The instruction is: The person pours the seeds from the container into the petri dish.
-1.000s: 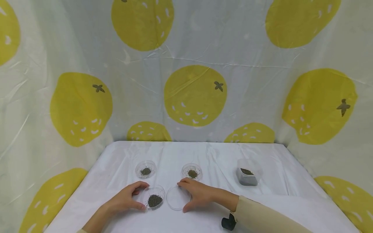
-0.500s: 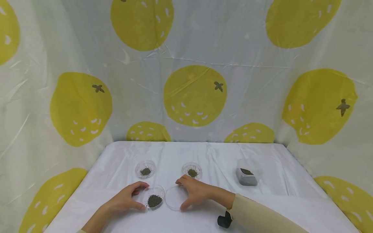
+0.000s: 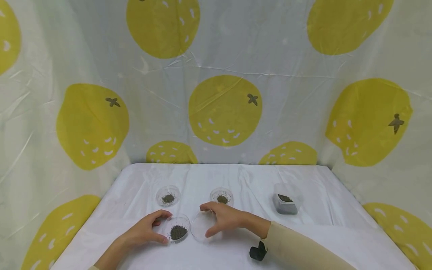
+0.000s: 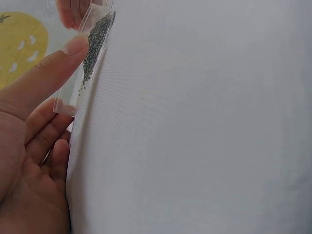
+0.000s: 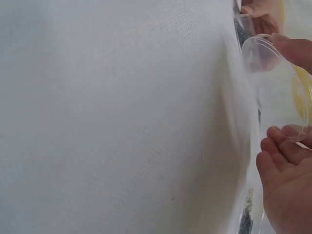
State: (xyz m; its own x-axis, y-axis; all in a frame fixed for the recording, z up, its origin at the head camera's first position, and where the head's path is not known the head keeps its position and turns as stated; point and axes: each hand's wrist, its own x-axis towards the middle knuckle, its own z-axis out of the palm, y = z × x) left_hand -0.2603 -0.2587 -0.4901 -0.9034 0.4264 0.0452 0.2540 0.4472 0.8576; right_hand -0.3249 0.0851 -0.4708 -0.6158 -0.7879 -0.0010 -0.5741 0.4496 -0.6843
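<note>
My left hand (image 3: 144, 229) holds the side of a clear petri dish (image 3: 181, 219) between thumb and fingers. Dark green dried flakes (image 3: 178, 232) lie heaped in it, also visible through the wall in the left wrist view (image 4: 97, 44). Just right of that dish, my right hand (image 3: 227, 217) grips a clear round lid (image 3: 200, 227) by its edge. In the right wrist view the lid (image 5: 278, 83) is tilted and off the cloth, thumb on one side and fingertips on the other. Nothing is seen inside it.
Two more petri dishes with small heaps of flakes stand behind, one at the left (image 3: 168, 195) and one at the centre (image 3: 221, 195). A clear box (image 3: 286, 206) with dark contents is at the right. White cloth (image 3: 249, 176) covers the table; a patterned curtain (image 3: 290, 93) surrounds it.
My right hand has moved slightly left and away from me with the lid, which now tilts near the dish. The left hand and its dish have stayed in place.
</note>
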